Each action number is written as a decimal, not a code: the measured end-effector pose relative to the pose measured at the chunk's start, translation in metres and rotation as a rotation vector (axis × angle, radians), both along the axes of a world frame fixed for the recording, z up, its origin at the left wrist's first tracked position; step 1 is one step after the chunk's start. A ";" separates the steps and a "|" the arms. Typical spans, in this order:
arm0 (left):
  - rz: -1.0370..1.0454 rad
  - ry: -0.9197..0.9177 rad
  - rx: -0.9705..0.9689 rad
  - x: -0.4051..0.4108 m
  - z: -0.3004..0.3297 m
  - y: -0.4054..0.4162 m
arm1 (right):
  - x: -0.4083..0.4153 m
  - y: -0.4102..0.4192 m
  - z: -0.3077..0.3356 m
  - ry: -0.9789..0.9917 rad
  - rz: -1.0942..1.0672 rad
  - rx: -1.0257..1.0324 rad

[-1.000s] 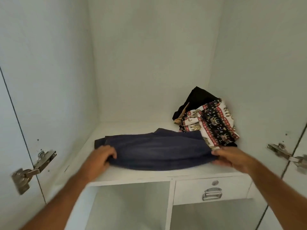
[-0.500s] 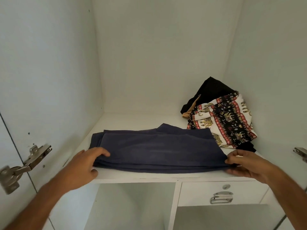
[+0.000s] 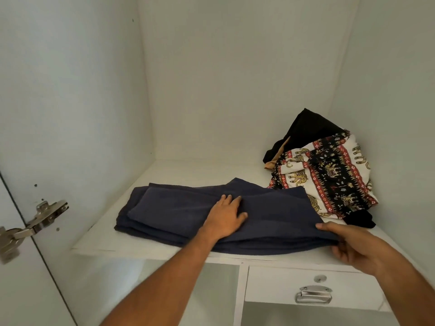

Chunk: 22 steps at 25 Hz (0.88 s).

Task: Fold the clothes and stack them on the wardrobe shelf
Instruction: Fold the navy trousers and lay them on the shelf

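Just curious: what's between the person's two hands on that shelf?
In the head view, only the folded navy garment spans from the left hand, flat on it, to the right hand holding its edge.

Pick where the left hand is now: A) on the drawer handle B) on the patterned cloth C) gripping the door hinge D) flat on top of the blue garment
D: the left hand lies with fingers flat on the middle of the blue garment.
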<state>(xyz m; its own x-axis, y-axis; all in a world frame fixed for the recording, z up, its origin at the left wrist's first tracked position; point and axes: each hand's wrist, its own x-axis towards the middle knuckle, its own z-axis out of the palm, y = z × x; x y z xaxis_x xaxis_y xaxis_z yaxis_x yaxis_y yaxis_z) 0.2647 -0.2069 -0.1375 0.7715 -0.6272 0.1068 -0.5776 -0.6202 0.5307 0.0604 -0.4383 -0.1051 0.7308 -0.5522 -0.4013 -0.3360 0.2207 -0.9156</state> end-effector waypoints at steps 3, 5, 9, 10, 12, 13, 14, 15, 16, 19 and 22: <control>0.002 -0.120 0.230 0.001 -0.013 -0.014 | 0.004 -0.003 0.010 -0.070 0.031 0.007; -0.024 -0.114 0.254 -0.002 -0.007 -0.014 | 0.012 0.002 0.018 -0.127 0.019 0.052; -0.072 -0.076 0.102 -0.009 0.010 0.021 | 0.024 0.016 0.020 -0.238 -0.011 0.192; -0.074 -0.122 0.116 -0.010 0.012 0.038 | 0.026 0.019 0.020 -0.267 -0.029 0.204; -0.116 -0.210 0.234 -0.015 0.009 0.071 | 0.028 0.026 0.027 -0.336 -0.090 0.226; -0.127 -0.217 0.258 -0.019 0.006 0.088 | 0.031 0.033 0.035 -0.373 -0.105 0.221; -0.106 -0.231 0.218 -0.022 0.006 0.103 | 0.033 0.041 0.047 -0.408 -0.107 0.198; -0.049 -0.256 0.126 -0.022 0.010 0.118 | 0.037 0.051 0.062 -0.441 -0.096 0.160; 0.032 -0.296 0.016 -0.018 0.014 0.136 | 0.042 0.063 0.078 -0.470 -0.070 0.117; 0.247 -0.415 -0.172 0.001 0.016 0.193 | 0.076 0.107 0.129 -0.506 0.041 -0.075; 0.341 -0.278 -0.477 0.010 0.001 0.233 | 0.132 0.177 0.164 -0.491 0.189 -0.331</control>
<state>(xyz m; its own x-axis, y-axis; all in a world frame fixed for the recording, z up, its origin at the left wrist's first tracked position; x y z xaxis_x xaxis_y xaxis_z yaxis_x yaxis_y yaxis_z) 0.2748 0.0261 -0.1368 0.8226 -0.1866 0.5372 -0.5454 -0.5264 0.6523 0.1926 -0.2615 0.0587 0.8841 -0.4325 0.1771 0.1363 -0.1238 -0.9829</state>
